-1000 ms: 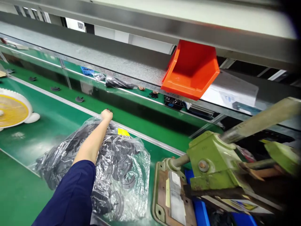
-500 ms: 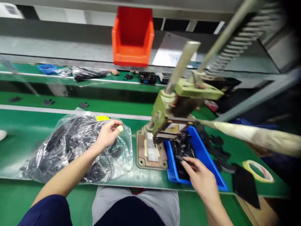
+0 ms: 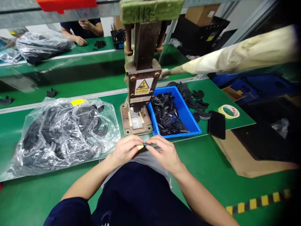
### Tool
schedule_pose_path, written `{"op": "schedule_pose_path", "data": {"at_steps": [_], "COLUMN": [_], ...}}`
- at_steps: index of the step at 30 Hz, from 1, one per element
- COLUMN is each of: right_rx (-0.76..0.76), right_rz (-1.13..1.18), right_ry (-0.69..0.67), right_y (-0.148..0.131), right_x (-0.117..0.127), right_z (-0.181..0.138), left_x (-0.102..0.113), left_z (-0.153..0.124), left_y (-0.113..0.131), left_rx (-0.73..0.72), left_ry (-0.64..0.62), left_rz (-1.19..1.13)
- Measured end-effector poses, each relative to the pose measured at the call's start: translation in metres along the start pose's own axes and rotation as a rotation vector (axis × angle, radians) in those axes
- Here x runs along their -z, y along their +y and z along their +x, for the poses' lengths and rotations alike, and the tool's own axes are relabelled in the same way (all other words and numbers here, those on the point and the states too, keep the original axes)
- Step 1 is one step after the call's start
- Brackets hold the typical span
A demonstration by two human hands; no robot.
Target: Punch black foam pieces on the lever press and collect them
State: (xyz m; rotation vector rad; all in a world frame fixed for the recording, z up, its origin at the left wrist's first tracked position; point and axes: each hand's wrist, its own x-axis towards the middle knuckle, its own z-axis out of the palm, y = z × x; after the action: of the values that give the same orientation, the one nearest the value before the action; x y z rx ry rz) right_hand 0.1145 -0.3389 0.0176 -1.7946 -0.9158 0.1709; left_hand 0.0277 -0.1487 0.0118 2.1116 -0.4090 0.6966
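Low in front of the hand press (image 3: 143,84), my two hands come together at the table's front edge. My right hand (image 3: 164,153) pinches a small thin black strip (image 3: 147,144) between thumb and fingers. At the strip's left end, my left hand (image 3: 127,150) is closed with its fingertips on it. A pale yellow wrap (image 3: 140,147) covers my left thumb tip. Right of the press, a blue bin (image 3: 188,116) holds many similar black strips (image 3: 166,113). A clear plastic bag (image 3: 58,135) of dark curved pieces lies to the left.
The press's long wrapped lever (image 3: 211,62) reaches out to the right. Dark curved pieces (image 3: 199,105), a black phone-like slab (image 3: 216,124) and a yellow tape roll (image 3: 229,111) lie right of the bin. Across the bench, another person's hand (image 3: 80,40) rests near black parts.
My right hand has left the blue bin with a black strip. My left hand has come from over the bag to meet it. The view has turned right and downward.
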Motion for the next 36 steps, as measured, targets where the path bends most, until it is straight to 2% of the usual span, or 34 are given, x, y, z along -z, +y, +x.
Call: {"op": "schedule_pose_path", "data": {"at_steps": [11,20,22,25,30,33,36], "right_rx": [-0.221,-0.474,-0.530,-0.621,-0.749,-0.813,-0.853], "right_rz": [0.259,0.790,0.880,0.979,1.107,1.150,1.148], "right_ry": [-0.003,-0.001,-0.048,-0.191,-0.425,-0.475,-0.435], "right_y": [0.005,0.016,0.015,0.012,0.012,0.013,0.013], "right_x": [-0.019,-0.050,-0.048,-0.040,-0.036,-0.039,-0.036], "right_z": [-0.007,-0.001,0.004,0.011,0.017,0.017,0.018], "left_x": [0.000,-0.005,0.001,0.017,0.036,0.038,0.038], "left_z": [-0.026,-0.034,-0.033,-0.026,-0.009,-0.002,0.005], "left_y": [-0.002,-0.003,-0.004,-0.008,-0.010,-0.007,-0.007], "left_rx": [0.029,0.088,0.100,0.115,0.001,-0.012,0.000], "left_ry": [0.054,0.105,0.077,0.052,-0.096,-0.144,-0.193], "left_rz": [0.031,-0.014,-0.031,-0.032,-0.100,-0.118,-0.094]}}
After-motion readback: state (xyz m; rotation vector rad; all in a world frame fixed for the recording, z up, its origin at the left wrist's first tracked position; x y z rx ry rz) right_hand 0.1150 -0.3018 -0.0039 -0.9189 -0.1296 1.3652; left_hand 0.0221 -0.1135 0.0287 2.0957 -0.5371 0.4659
